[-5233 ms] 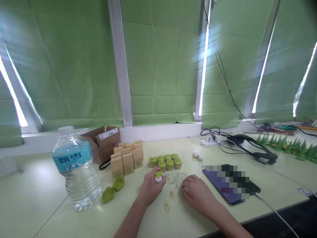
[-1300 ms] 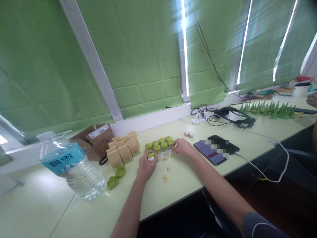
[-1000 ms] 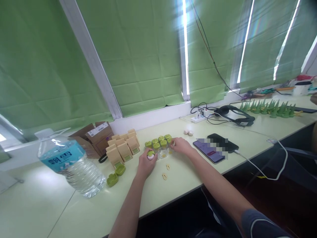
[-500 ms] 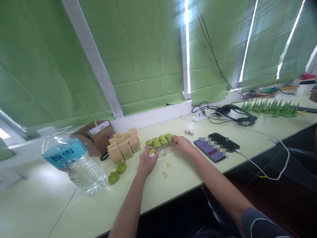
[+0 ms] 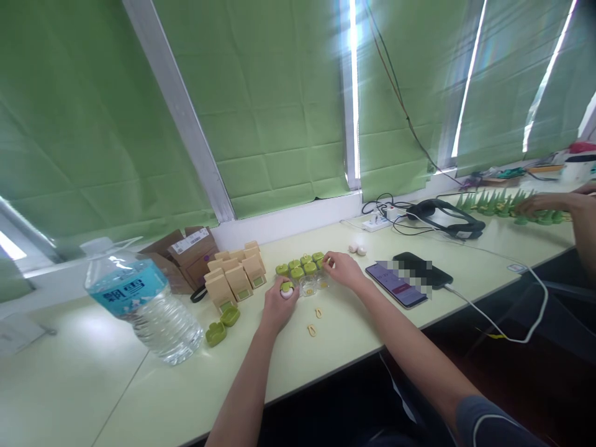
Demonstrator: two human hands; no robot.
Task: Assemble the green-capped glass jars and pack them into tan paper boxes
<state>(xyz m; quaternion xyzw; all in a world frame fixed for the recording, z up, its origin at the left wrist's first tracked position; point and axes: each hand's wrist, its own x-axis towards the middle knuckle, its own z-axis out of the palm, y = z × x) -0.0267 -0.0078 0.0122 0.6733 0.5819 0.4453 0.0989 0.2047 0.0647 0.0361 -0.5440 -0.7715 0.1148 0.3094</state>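
Observation:
My left hand point(image 5: 278, 305) is closed around a small round white piece with a green cap point(image 5: 287, 289), held just above the table. My right hand point(image 5: 343, 268) is closed, fingertips together at the right end of a cluster of small green-lidded clear containers point(image 5: 297, 272); what they pinch is hidden. Between the hands stand clear cups point(image 5: 308, 286) with a yellowish bit inside. Two small cream loops point(image 5: 311, 330) lie in front of them. Left of my left hand are two green flower-shaped shells point(image 5: 216, 334).
Cream card packs point(image 5: 235, 279) stand by an open cardboard box point(image 5: 189, 257), with a large water bottle point(image 5: 144, 301) at left. A phone point(image 5: 395, 284), white balls point(image 5: 357, 249) and a headset point(image 5: 447, 218) lie right. Another person's hand point(image 5: 544, 203) is among green spiky pieces point(image 5: 488, 202).
The green piece that showed in my right fingertips is no longer visible there. My left hand keeps its hold. Another person's hand has come in at far right.

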